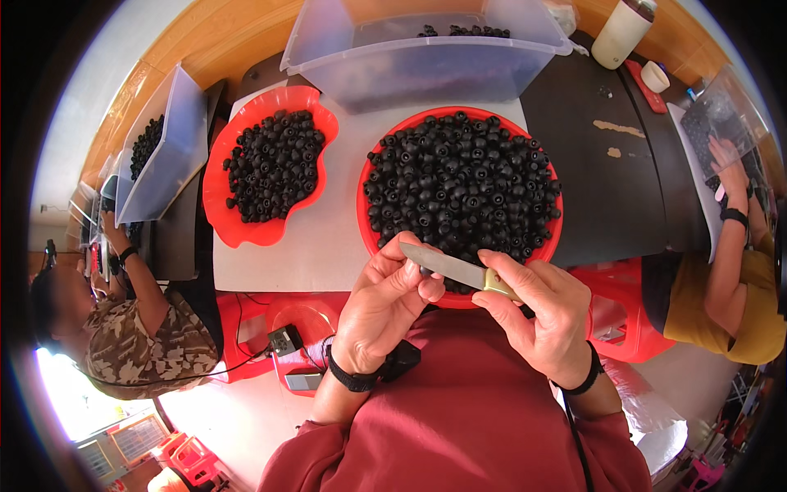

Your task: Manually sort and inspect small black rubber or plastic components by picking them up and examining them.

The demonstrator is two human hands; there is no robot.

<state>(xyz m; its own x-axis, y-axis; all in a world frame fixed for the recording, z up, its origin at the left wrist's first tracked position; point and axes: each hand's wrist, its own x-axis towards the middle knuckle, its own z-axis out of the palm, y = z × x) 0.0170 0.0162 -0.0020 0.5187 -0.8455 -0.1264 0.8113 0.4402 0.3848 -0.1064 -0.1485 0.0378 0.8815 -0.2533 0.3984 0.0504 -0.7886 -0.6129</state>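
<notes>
In my right hand (545, 316) is a small knife (447, 264) with a pale green-yellow handle, its blade pointing left. My left hand (373, 316) pinches a small black round part (425, 271), mostly hidden by the fingers, right at the blade. Both hands are over the near edge of a round red basin (361, 205), heaped with small black knob-like parts (459, 180), many showing a hole. To its left, a wavy-edged red bowl (215, 184) holds more black parts (275, 168).
A clear plastic bin (426, 74) stands behind the basin, another bin (168, 172) at far left, both with black parts. A white bottle (623, 34) and small white cup (654, 77) are at back right. Co-workers sit at left (147, 328) and right (730, 287).
</notes>
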